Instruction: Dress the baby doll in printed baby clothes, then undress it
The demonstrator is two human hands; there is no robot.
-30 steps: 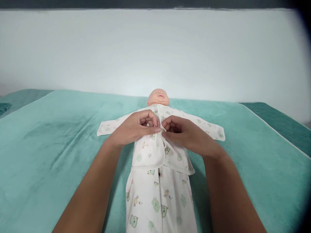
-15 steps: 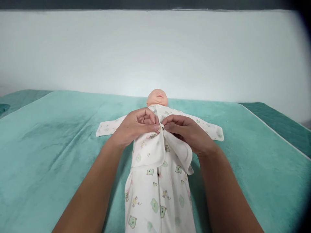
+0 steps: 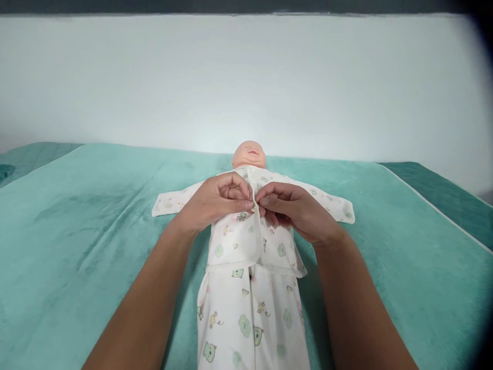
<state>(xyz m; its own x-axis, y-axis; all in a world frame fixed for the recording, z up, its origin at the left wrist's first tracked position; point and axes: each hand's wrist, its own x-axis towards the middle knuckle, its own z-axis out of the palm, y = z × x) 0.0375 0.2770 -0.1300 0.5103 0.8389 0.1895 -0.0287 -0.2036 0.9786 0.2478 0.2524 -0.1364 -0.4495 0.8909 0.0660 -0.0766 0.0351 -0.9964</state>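
A baby doll (image 3: pixel 250 153) lies on its back, head away from me, its sleeves spread to both sides. It wears a white baby jacket (image 3: pixel 233 246) printed with small green animals, over matching trousers (image 3: pixel 227 318). At the chest, my left hand (image 3: pixel 227 198) pinches the jacket's front edge between thumb and fingers. My right hand (image 3: pixel 290 205) pinches the other front edge right beside it. The fingertips nearly meet at the front opening, and the fastener between them is mostly hidden. Below the hands, the two front panels hang down side by side.
A teal plush blanket (image 3: pixel 96 216) lies under the doll. Darker green quilted cloth (image 3: pixel 442 200) shows at the right, with more at the far left. A white wall (image 3: pixel 246 77) rises behind the far edge.
The right front panel, folded back before with its plain inside showing, now lies down flat with its print visible. Both hands stay at the chest, the fingers shifting slightly.
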